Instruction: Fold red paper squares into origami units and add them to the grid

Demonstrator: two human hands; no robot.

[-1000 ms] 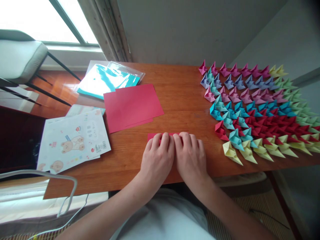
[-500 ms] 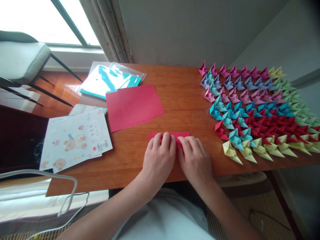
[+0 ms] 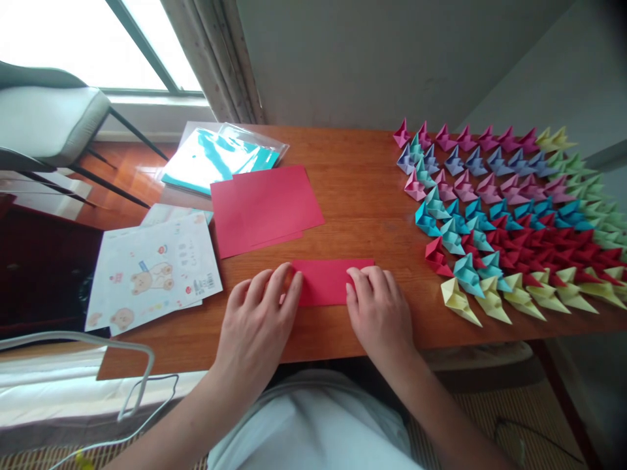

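A red paper folded into a flat rectangle [image 3: 324,282] lies on the wooden table in front of me, its long side running left to right. At its left edge, my left hand [image 3: 262,310] has the thumb and index finger closed on the paper. My right hand [image 3: 382,303] grips the right end with curled fingers, the thumb and index finger close together over it. Both palms face down, so the fingertips' undersides are hidden. The middle of the folded paper shows between the hands.
Red sheets [image 3: 267,205] lie beyond my left hand, beside a plastic-wrapped turquoise paper pack [image 3: 215,160]. A bear-printed packet [image 3: 157,277] is at left. Rows of colourful origami pieces [image 3: 490,189] cover the table's right side. A white cable [image 3: 144,365] hangs near the front-left corner.
My left hand has slid left from the middle of the folded red paper to its left edge, uncovering the middle. My right hand stays at the right end.
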